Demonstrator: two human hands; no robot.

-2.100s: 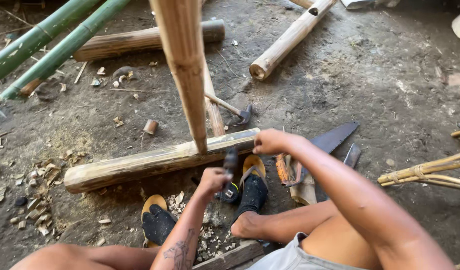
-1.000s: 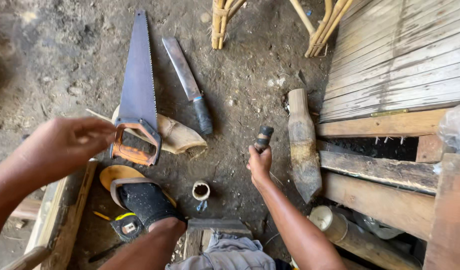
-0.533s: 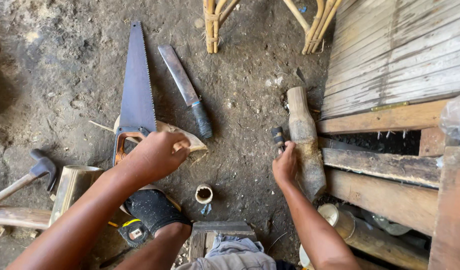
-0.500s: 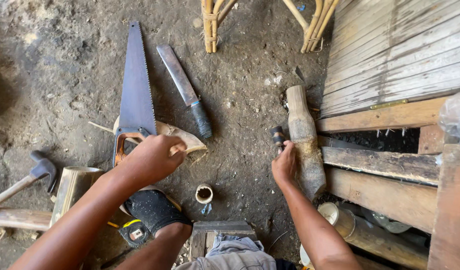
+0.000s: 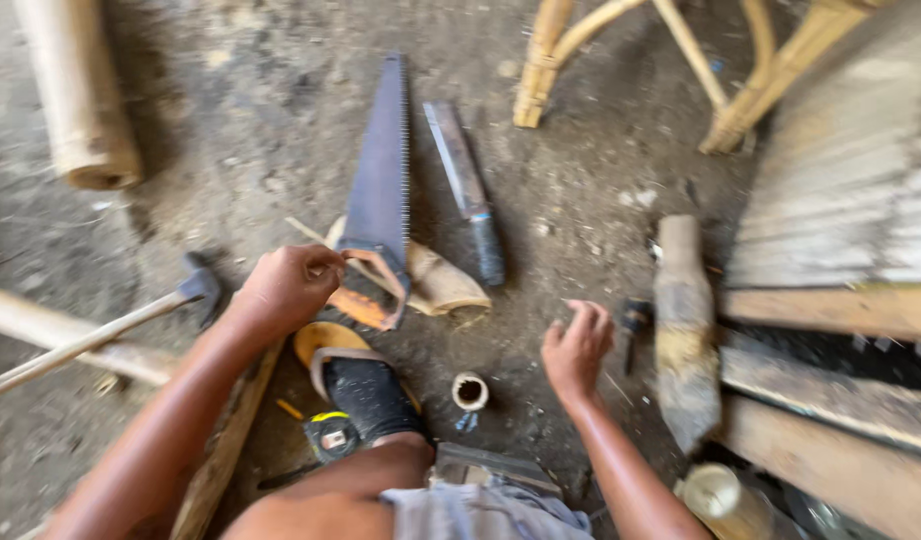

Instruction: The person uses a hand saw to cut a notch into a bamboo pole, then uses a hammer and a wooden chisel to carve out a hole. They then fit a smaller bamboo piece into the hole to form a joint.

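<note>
A short cut ring of bamboo (image 5: 469,391) stands upright on the dirt floor (image 5: 230,150) between the two forearms, its hollow dark and, so far as the blur allows, with nothing in it. At the lower right edge a pale round cup-like end (image 5: 713,493) shows among the timber; what it holds cannot be told.

The handsaw (image 5: 380,190) lies flat on the floor with its blade pointing away from the person and its orange-and-black handle (image 5: 372,292) nearest the body. The left hand (image 5: 285,288) is on that handle: its grip is curled closed, fingers wrapped over the handle's left side, with the saw still resting on the ground and on a curved scrap of bamboo (image 5: 440,285) beneath the handle. Just right of the saw lies a long knife with a dark handle (image 5: 467,195), parallel to the blade and not touching it.

The right hand (image 5: 577,345) hangs just above the floor, well apart from the saw, its grip loose and half open, fingers bent and holding nothing. Just beside its fingertips lies a small dark tool (image 5: 632,322), and past that a thick wooden mallet-like block (image 5: 683,335) against the planks (image 5: 830,310).

A sandalled foot (image 5: 365,390) sits below the saw handle, a yellow-and-black tape measure (image 5: 330,435) beside it. A hammer (image 5: 195,290) lies left of the left wrist, and a bamboo pole section (image 5: 75,90) at upper left.
</note>
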